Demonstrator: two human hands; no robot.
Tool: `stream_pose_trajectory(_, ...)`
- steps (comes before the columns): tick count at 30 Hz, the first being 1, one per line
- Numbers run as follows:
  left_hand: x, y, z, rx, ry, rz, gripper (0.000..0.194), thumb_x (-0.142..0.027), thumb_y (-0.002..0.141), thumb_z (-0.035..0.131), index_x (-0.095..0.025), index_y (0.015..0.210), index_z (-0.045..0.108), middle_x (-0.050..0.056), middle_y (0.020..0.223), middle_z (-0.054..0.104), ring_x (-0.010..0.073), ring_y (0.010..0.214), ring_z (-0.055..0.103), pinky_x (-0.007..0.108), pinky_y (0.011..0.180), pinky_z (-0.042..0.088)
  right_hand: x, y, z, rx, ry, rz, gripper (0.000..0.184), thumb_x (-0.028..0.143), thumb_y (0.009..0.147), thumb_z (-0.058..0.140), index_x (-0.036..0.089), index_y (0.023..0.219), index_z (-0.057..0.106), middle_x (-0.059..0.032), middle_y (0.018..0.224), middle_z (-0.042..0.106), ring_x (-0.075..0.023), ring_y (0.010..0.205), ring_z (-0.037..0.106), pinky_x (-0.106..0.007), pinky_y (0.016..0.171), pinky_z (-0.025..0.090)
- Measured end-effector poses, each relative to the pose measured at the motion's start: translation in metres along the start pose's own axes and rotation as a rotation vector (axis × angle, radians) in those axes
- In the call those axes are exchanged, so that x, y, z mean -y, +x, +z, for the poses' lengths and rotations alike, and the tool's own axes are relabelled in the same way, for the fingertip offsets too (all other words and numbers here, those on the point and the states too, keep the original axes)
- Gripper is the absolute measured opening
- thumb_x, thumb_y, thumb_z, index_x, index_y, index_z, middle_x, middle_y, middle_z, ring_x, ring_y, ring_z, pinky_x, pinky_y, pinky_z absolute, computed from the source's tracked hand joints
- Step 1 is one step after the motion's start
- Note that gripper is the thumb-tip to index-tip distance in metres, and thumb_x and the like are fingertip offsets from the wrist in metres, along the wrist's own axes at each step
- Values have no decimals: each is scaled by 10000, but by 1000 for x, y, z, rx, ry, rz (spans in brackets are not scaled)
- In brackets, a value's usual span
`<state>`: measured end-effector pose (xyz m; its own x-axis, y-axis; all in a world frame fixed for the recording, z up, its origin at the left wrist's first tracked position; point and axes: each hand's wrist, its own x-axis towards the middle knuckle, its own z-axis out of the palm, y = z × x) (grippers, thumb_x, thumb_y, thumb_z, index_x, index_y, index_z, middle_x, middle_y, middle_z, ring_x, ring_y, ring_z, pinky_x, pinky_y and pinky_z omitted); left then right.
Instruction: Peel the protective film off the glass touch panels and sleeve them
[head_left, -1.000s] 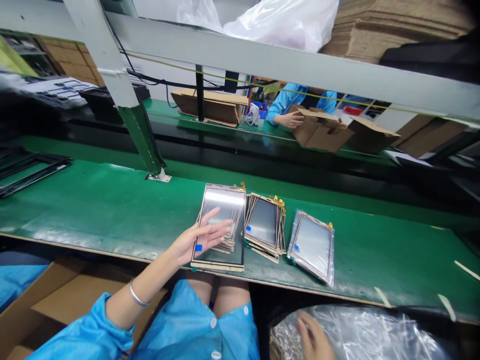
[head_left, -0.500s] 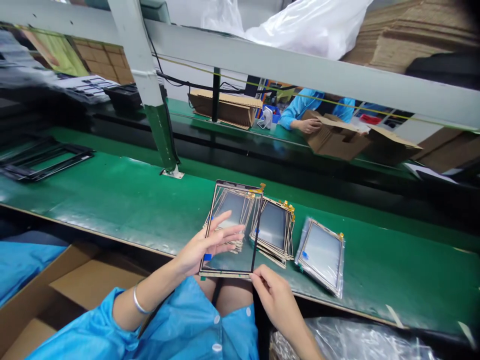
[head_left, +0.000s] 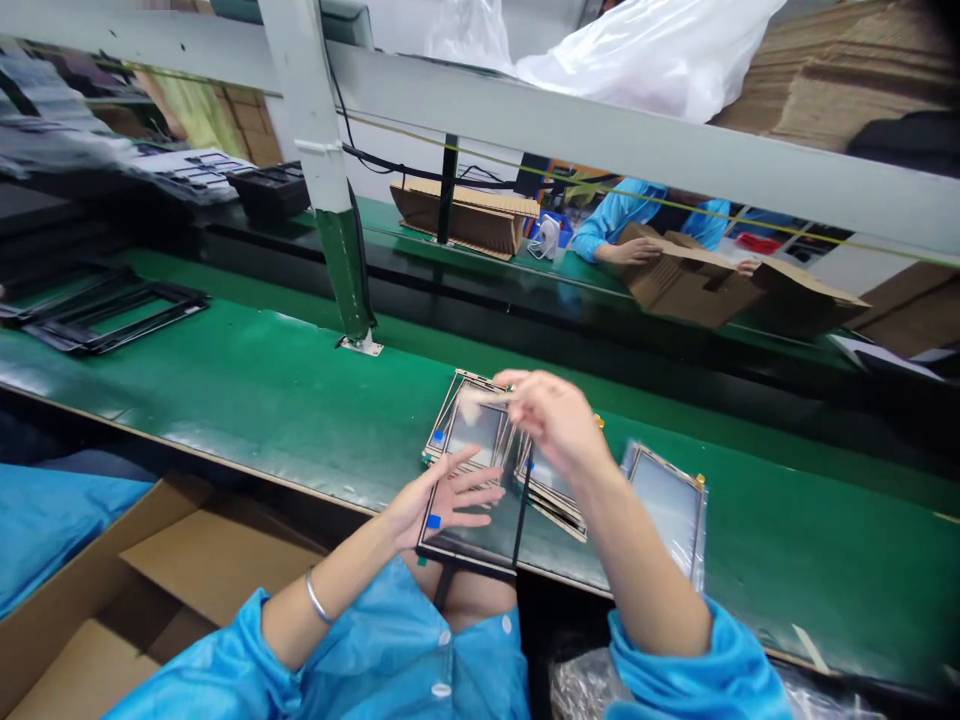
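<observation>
My left hand (head_left: 442, 500) holds a thin dark-framed glass panel (head_left: 480, 535) over the near edge of the green bench (head_left: 225, 400), its fingers spread across the panel's face. My right hand (head_left: 551, 415) is raised above the panel's far end, blurred, with its fingertips pinched together; what they pinch I cannot make out. Beneath the hands, a stack of like panels (head_left: 469, 425) lies on the bench. A second stack (head_left: 559, 505) is partly hidden by my right forearm. A third stack, wrapped in clear plastic (head_left: 671, 505), lies to the right.
An open cardboard box (head_left: 112, 620) stands below the bench at left. Black frames (head_left: 112, 315) lie far left. A grey-green post (head_left: 341, 230) rises behind. Across the line a person in blue handles a carton (head_left: 690, 285). Crumpled plastic (head_left: 577, 685) sits by my right elbow.
My right hand rose from the panel's near corner to its far end and is now pinched there. The left hand kept hold of the panel, which now sits lower and nearer me.
</observation>
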<state>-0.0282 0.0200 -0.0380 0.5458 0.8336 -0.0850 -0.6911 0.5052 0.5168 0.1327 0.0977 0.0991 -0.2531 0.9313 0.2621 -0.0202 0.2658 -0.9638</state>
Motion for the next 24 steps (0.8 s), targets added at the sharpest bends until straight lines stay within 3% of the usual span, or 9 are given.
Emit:
stream_pose_trajectory(2,1,-2,-5,11,-58,-13,532,-576,895,426,-249,1310,483,155,1358,518,320,1187,544,490,902,452,18,10,-24,-228,112,-36,226,190,762,472,170,539,441,-11,728,617,-17,462,421,-190,442,258)
stream_pose_trajectory(4,-1,-6,-4,-11,-60,23,511,-533,890,477,-255,1319,469,151,1360,517,319,1194,539,483,898,458,25,-9,-44,-478,117,-179,244,149,801,465,191,563,428,35,645,544,-31,524,469,-203,501,304)
stream_pose_trajectory(6,-7,-10,-1,-62,-23,94,472,-391,890,552,-279,1335,442,132,1351,531,302,1194,542,460,905,461,14,-49,-53,-837,-130,-433,220,99,801,539,204,610,508,26,633,544,-100,603,517,-257,599,406)
stream_pose_trajectory(7,-10,-11,2,-89,-2,135,478,-328,890,564,-289,1345,426,123,1350,534,294,1195,542,453,914,459,2,-72,-52,-875,-324,-453,201,105,794,573,206,622,545,14,628,558,-131,623,540,-287,640,444)
stream_pose_trajectory(9,-16,-13,8,-124,36,216,489,-280,901,546,-294,1367,398,116,1356,530,283,1199,539,448,931,452,-31,-115,-41,-495,-523,-207,120,171,815,595,202,701,614,-23,703,606,-168,684,587,-299,641,492)
stream_pose_trajectory(11,-19,-14,15,-133,70,278,489,-292,920,510,-296,1389,370,114,1367,518,278,1211,528,449,947,443,-64,-147,-22,-301,-498,-67,41,232,809,620,193,807,633,-41,781,628,-173,692,614,-283,599,526)
stream_pose_trajectory(15,-16,-18,26,-135,134,326,522,-318,929,491,-309,1421,319,111,1384,501,281,1233,507,470,973,417,-98,-164,9,-291,-405,22,97,276,847,590,181,860,605,-54,841,617,-158,724,616,-259,610,542)
stream_pose_trajectory(20,-11,-25,37,-114,161,350,497,-323,920,511,-318,1396,370,97,1366,523,284,1232,506,462,961,426,-96,-158,8,-259,-484,-23,110,238,905,509,187,821,558,-32,797,569,-141,717,563,-242,619,482)
stream_pose_trajectory(24,-8,-22,34,-154,213,368,442,-321,920,516,-305,1353,434,101,1382,506,289,1246,492,445,964,422,-84,-158,15,-148,-621,-156,129,166,918,460,192,805,517,-7,737,506,-124,652,502,-234,585,423)
